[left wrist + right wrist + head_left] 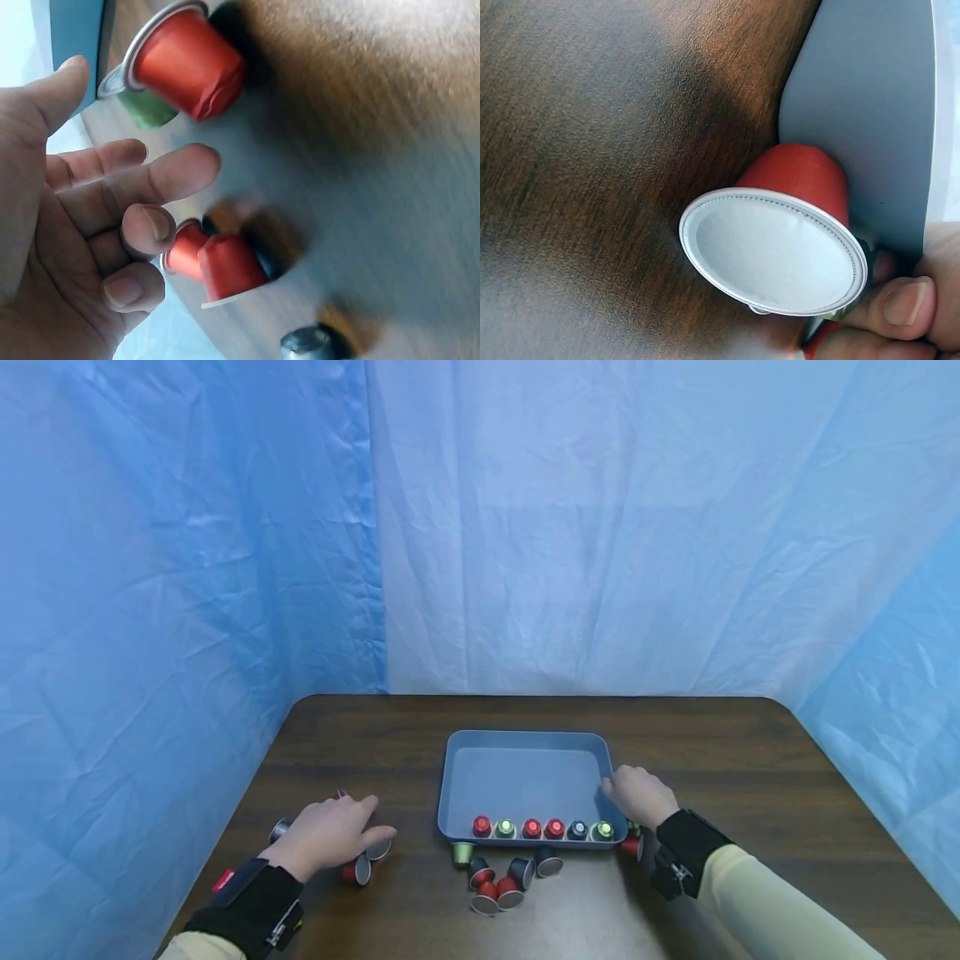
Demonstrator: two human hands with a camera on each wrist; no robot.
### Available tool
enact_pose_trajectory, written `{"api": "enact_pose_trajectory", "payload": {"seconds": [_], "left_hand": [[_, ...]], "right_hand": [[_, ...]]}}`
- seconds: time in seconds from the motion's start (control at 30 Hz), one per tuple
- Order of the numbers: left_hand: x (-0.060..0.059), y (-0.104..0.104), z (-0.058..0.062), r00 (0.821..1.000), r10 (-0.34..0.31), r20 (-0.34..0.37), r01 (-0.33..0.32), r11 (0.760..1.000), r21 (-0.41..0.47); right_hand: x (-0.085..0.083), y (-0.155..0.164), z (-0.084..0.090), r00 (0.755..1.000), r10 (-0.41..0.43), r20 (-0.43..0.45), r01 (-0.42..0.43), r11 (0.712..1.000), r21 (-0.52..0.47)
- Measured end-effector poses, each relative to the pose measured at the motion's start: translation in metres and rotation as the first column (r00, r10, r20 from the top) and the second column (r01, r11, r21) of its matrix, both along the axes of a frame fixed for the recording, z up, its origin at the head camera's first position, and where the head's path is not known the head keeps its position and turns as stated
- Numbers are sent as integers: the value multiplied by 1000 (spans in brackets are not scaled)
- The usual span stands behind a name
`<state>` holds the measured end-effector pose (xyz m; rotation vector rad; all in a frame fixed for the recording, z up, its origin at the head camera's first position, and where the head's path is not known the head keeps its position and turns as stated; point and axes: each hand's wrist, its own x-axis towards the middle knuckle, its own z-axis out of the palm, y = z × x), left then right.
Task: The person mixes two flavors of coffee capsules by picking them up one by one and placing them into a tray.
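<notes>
Item 1. Left hand (326,833): lying palm-down on the surface (750,760), fingers loosely spread in the left wrist view and pinching nothing, so this grip is standing open. It is hovering over a small cluster of capsules; a red capsule (225,266) is lying on its side just past the fingertips (150,225), with a second red one touching it from behind. Another red capsule (187,64) is resting farther out beyond the fingers, tipped over, a green capsule (146,109) tucked against it. A dark capsule (311,345) is sitting at the edge of that view.

Item 2. Right hand (637,797): resting against the right wall of the tray (525,743), near its front corner, apparently steadying it. In the right wrist view a thumb tip (904,304) is curling beside a foil-faced red capsule (795,217) that is leaning on the tray's outer wall. Whether this grip is pinching that capsule cannot be told.

Item 3. Tray contents: six capsules (542,829) are standing in one row along the front wall, domes up, left of the right grip.

Item 4. Loose capsules (502,881): lying scattered on the surface in front of the tray, between the two grips, most tipped on their sides.
</notes>
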<state>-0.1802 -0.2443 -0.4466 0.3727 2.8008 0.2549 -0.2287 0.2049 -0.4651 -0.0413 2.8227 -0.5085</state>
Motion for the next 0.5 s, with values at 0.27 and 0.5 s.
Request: {"api": "enact_pose_trajectory", "payload": {"seconds": [0.27, 0.5], "left_hand": [[-4, 9, -7, 1000, 1, 11, -1, 1000, -8], [-4, 13, -10, 1000, -2, 3, 2, 1000, 8]], "right_hand": [[0, 1, -2, 1000, -2, -4, 2, 1000, -2], [1, 1, 0, 1000, 4, -11, -4, 1000, -8]]}}
